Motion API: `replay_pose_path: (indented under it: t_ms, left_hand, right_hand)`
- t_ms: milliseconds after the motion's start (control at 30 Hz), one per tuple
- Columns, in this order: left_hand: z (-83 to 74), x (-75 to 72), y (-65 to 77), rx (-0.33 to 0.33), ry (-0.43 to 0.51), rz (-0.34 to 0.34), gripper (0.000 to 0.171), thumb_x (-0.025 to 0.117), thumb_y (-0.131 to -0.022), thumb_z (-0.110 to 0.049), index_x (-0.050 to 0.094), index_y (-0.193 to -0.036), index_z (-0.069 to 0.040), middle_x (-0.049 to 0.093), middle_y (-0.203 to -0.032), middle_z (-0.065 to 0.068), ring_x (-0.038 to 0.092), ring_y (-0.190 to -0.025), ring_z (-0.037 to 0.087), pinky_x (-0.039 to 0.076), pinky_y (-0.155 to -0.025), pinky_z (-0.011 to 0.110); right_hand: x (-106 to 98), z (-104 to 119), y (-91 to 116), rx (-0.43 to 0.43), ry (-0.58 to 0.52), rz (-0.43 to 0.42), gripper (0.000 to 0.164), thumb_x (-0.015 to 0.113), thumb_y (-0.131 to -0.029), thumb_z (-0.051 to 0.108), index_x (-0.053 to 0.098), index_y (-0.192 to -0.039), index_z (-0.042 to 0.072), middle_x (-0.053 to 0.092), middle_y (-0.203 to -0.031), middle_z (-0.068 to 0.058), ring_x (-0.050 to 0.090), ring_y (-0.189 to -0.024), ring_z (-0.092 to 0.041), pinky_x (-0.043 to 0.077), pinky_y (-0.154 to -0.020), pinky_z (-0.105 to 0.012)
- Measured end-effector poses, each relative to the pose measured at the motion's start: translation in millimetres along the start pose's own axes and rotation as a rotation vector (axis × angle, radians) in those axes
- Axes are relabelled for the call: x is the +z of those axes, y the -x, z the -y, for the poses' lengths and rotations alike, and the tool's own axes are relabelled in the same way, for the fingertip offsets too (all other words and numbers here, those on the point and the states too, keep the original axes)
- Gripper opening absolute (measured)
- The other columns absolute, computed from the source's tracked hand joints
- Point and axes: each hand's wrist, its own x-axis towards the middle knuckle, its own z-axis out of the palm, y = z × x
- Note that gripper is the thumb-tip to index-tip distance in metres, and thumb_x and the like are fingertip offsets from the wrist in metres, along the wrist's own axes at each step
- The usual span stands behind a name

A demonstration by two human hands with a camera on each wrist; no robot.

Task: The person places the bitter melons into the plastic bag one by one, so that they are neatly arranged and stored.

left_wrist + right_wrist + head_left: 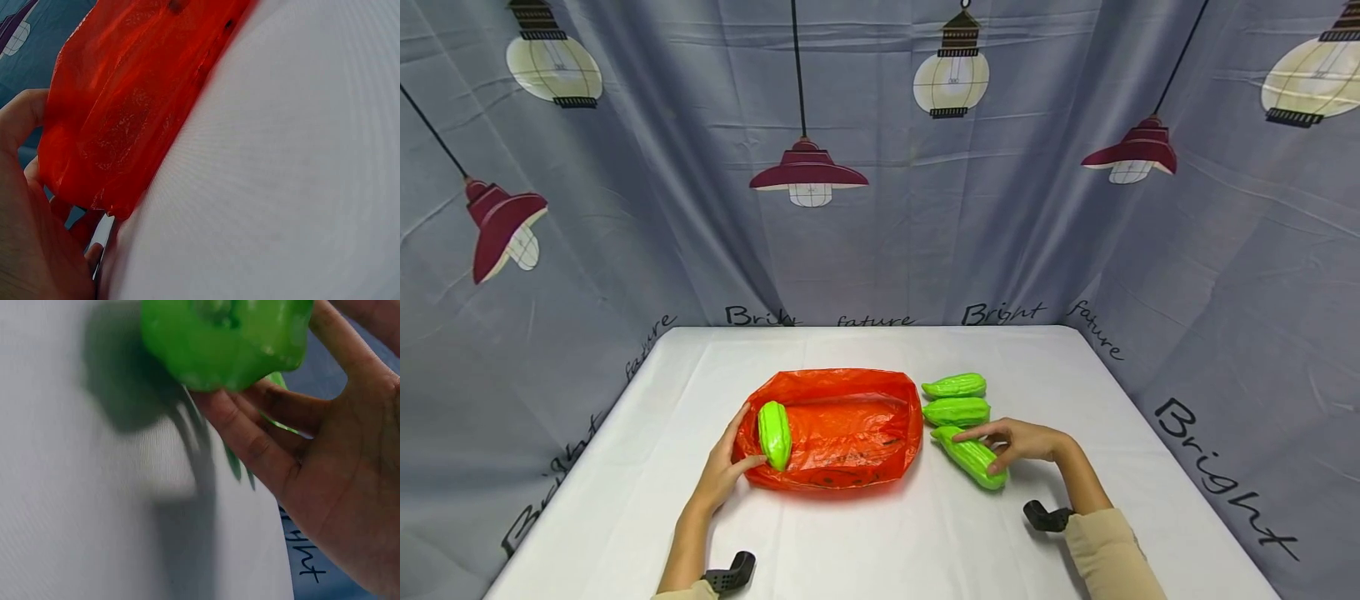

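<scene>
An open red plastic bag lies spread on the table, with one green bitter melon at its left end. My left hand grips that end, thumb at the near rim and fingers around the outer side. In the left wrist view the bag's red wall sits between the thumb and the fingers. To the right of the bag my right hand holds the nearest of three bitter melons between thumb and fingers. The right wrist view shows that melon's blunt end above the fingers.
Two more bitter melons, a middle one and a far one, lie side by side just right of the bag. A white cloth covers the table. Grey curtains printed with lamps surround it at the back and both sides.
</scene>
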Motion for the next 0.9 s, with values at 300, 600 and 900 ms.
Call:
replay_pose_path:
  t_ms: [300,600,900]
  left_hand:
    - [-1.2,-0.5,-0.3,-0.013,0.004,0.002,0.077,0.065,-0.077,-0.004,0.025,-0.144,0.0,0.029,-0.143,0.026,0.026,-0.129,0.045,0.02,-0.101,0.062]
    - [30.7,3.0,-4.6,-0.015,-0.003,0.005,0.081,0.068,-0.077,-0.01,0.025,-0.146,-0.009,0.029,-0.145,0.02,0.027,-0.13,0.043,0.021,-0.099,0.063]
    - [45.5,6.1,-3.8,0.035,-0.004,-0.02,0.081,0.067,-0.078,-0.017,0.025,-0.147,-0.017,0.031,-0.147,0.011,0.029,-0.132,0.033,0.022,-0.104,0.054]
  right_hand:
    - [5.4,19.7,-2.7,-0.066,-0.019,-0.098,0.065,0.072,-0.078,0.008,0.045,-0.137,0.009,0.048,-0.133,-0.004,0.045,-0.108,-0.02,0.044,-0.087,-0.028]
    - [9.6,36.9,-16.3,-0.183,-0.092,-0.23,0.066,0.069,-0.08,0.0,0.04,-0.139,0.003,0.04,-0.139,-0.014,0.045,-0.112,-0.032,0.042,-0.094,-0.039]
    - [16.1,49.3,-36.8,-0.252,-0.155,-0.452,0.069,0.07,-0.078,0.001,0.039,-0.14,0.003,0.035,-0.137,-0.015,0.049,-0.112,-0.026,0.048,-0.086,-0.033]
